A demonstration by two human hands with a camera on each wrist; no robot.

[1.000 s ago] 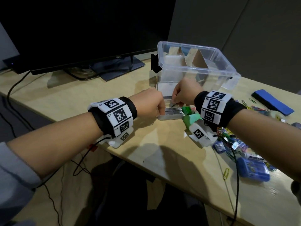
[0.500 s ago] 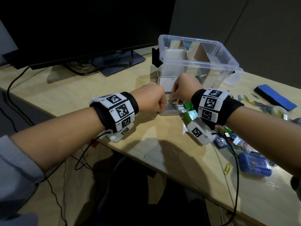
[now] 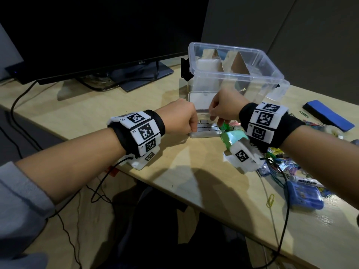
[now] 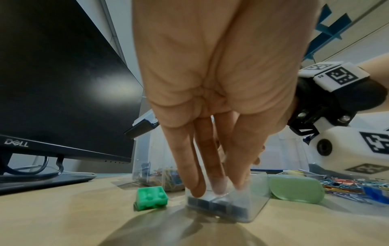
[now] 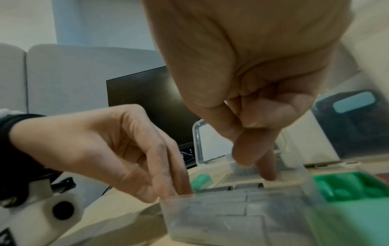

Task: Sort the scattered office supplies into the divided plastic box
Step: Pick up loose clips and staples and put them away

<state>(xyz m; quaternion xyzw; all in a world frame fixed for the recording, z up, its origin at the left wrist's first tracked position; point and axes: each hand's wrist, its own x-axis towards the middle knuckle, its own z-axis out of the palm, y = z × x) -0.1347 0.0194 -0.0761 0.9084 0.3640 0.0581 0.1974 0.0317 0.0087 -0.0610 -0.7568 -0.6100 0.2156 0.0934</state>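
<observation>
A small clear staple case (image 3: 206,132) lies open on the desk in front of the divided plastic box (image 3: 270,74), its lid (image 3: 198,100) standing up. Grey staple strips (image 5: 227,209) fill it. My left hand (image 3: 191,129) pinches the case's left wall, fingertips (image 4: 219,188) down on its rim. My right hand (image 3: 215,118) reaches into the case from above. Its thumb and forefinger (image 5: 254,168) pinch a short grey staple strip (image 5: 243,170); the picture is blurred there. Cardboard dividers (image 3: 239,65) split the box.
A green toy brick (image 4: 150,200) sits left of the case, a pale green oval piece (image 4: 296,189) to its right. Coloured paper clips (image 3: 281,166), a blue box (image 3: 303,197) and a blue pad (image 3: 328,115) lie at the right. A monitor (image 3: 97,35) stands behind.
Both hands stay at the staple case. My right hand's fingers have shifted slightly over the staples, and the head view has drifted a little.
</observation>
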